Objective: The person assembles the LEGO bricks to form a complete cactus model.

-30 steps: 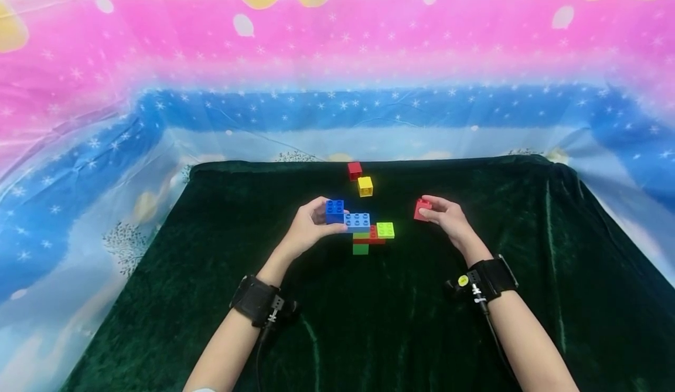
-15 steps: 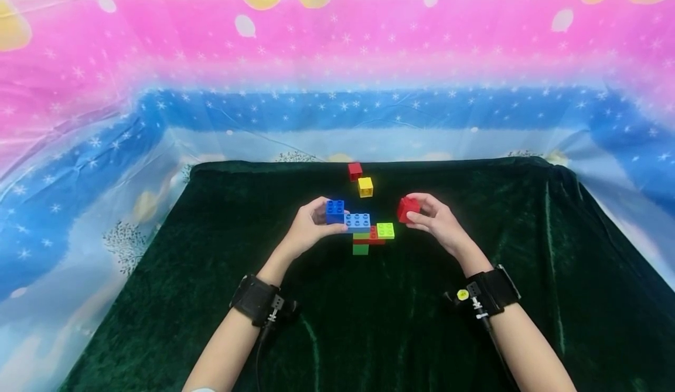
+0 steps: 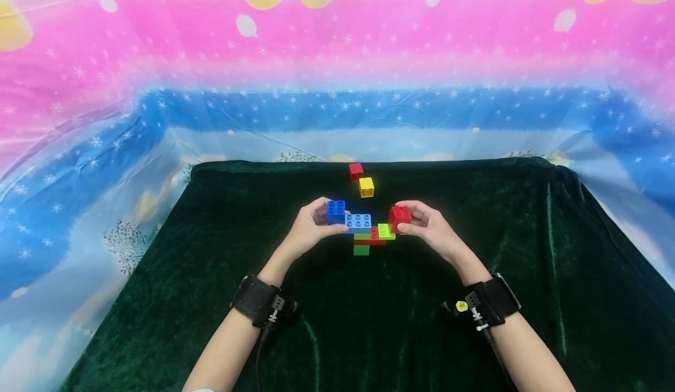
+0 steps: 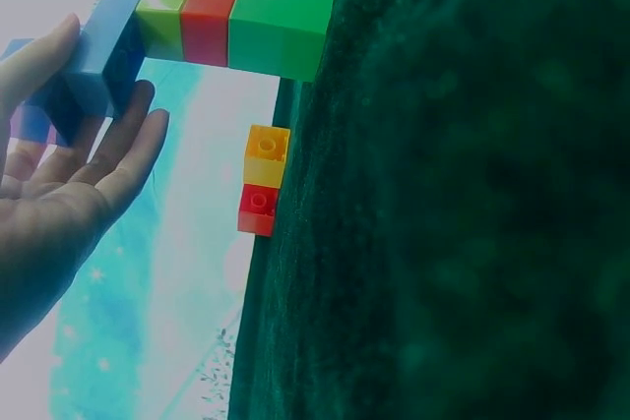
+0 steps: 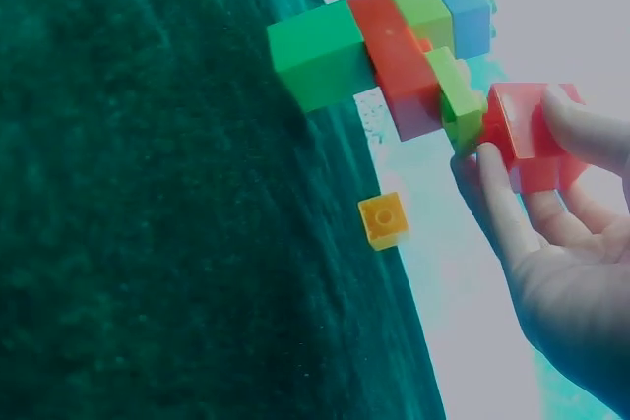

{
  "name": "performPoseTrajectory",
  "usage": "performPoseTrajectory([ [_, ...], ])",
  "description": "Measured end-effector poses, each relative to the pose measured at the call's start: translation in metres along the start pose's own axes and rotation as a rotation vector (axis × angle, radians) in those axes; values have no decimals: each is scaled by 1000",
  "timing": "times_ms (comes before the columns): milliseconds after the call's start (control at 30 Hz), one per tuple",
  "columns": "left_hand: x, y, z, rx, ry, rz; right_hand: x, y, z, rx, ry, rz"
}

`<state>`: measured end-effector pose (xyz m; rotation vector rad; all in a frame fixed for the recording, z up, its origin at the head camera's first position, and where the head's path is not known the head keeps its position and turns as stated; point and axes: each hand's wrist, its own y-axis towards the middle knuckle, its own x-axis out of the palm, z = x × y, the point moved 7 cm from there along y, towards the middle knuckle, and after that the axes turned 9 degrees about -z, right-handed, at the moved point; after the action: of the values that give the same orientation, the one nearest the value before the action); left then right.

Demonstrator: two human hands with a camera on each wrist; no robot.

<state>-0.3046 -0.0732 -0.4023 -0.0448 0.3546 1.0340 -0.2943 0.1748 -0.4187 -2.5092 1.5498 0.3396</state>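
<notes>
Because the lime block (image 3: pixel 386 232) sits out at the right end of the flat red brick (image 3: pixel 377 242), away from the narrow green block (image 3: pixel 361 251) beneath the build, a downward push there could tip or twist everything — the off-centre load and small foot would be the cause, I judge. Right at the lime block's right edge, the right hand (image 3: pixel 431 228) pinches a red block (image 3: pixel 399 215) between thumb and fingers; whether the two blocks touch is hard to tell. Should the red block meet the studs askew, it might slip or knock the build. Left of the lime block, the left hand (image 3: pixel 307 226) grips the dark-blue block (image 3: pixel 336 209) and light-blue brick (image 3: pixel 358 222), thumb in front, fingers behind; a loosened hold would likely leave things wobbly.

Half a second ago the red block was clear of the lime block and more tilted; now it overlaps that block's right edge in the head view and looks more level. The left hand and its blocks seem unmoved — likewise the yellow block (image 3: pixel 366 187) and second red block (image 3: pixel 355 171), beyond the lime block.
</notes>
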Motion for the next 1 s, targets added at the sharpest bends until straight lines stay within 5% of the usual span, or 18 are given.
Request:
performPoseTrajectory([
  [500, 0, 0, -2, -15, -5, 5, 14, 1, -3, -38, -43, -92],
  [1000, 0, -1, -3, -1, -4, 7, 13, 1, 0, -42, -26, -72],
])
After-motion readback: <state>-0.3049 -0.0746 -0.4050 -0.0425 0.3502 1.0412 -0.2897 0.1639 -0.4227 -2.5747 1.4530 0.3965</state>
